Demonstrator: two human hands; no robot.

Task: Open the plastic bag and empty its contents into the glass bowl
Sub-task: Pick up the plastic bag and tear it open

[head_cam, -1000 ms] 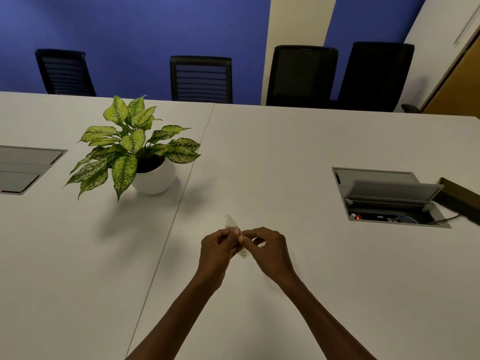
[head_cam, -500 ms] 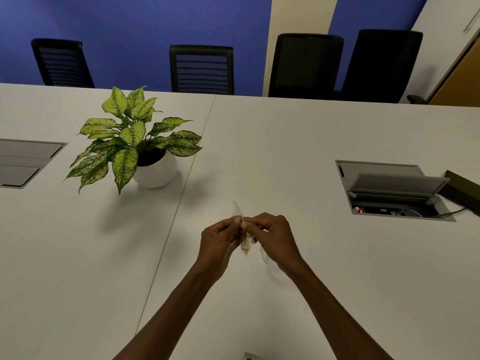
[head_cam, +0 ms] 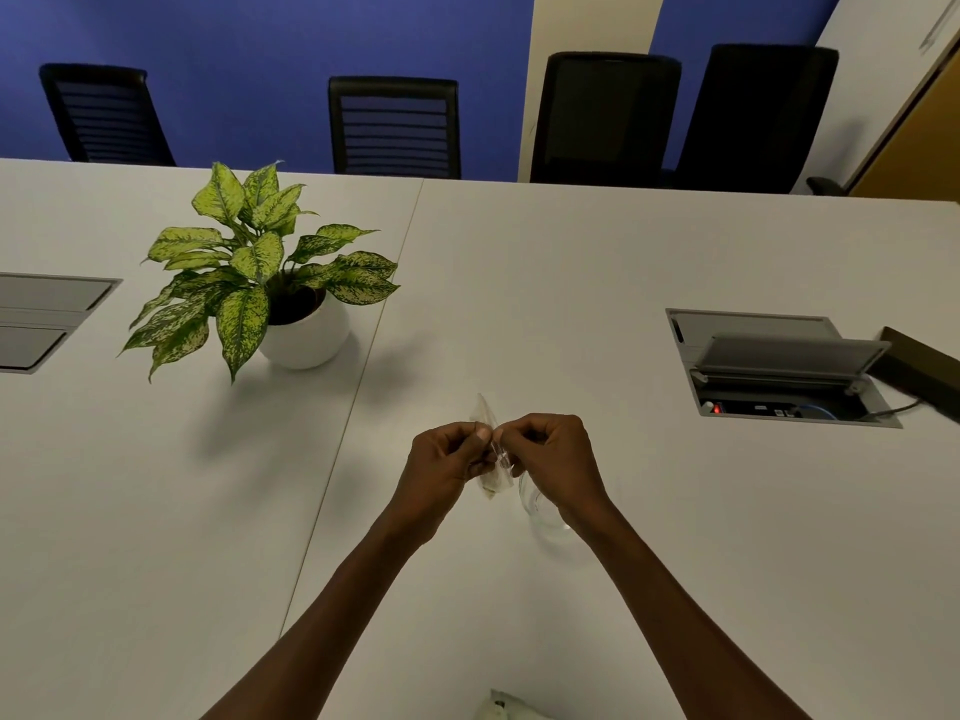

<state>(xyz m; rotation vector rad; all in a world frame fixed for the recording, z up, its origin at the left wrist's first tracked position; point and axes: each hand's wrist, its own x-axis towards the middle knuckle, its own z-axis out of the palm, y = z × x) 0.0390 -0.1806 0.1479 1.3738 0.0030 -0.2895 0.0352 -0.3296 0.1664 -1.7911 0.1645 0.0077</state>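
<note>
A small clear plastic bag (head_cam: 487,414) is held above the white table, its top corner sticking up between my hands and its lower end hanging below my thumbs. My left hand (head_cam: 441,462) pinches one side of the bag's mouth. My right hand (head_cam: 556,454) pinches the other side, thumbs almost touching. The clear glass bowl (head_cam: 543,514) stands on the table just under my right wrist, mostly hidden by it. What the bag holds cannot be made out.
A potted plant (head_cam: 270,283) in a white pot stands far left. An open cable box (head_cam: 779,371) is set into the table (head_cam: 571,283) at right, a closed one (head_cam: 47,319) at left. Several black chairs (head_cam: 395,127) line the far edge. A pale object (head_cam: 501,708) peeks in at the bottom edge.
The view has tilted down a little, bringing the glass bowl under my right wrist and the pale object at the bottom into sight. Both hands keep pinching the bag in the same spot.
</note>
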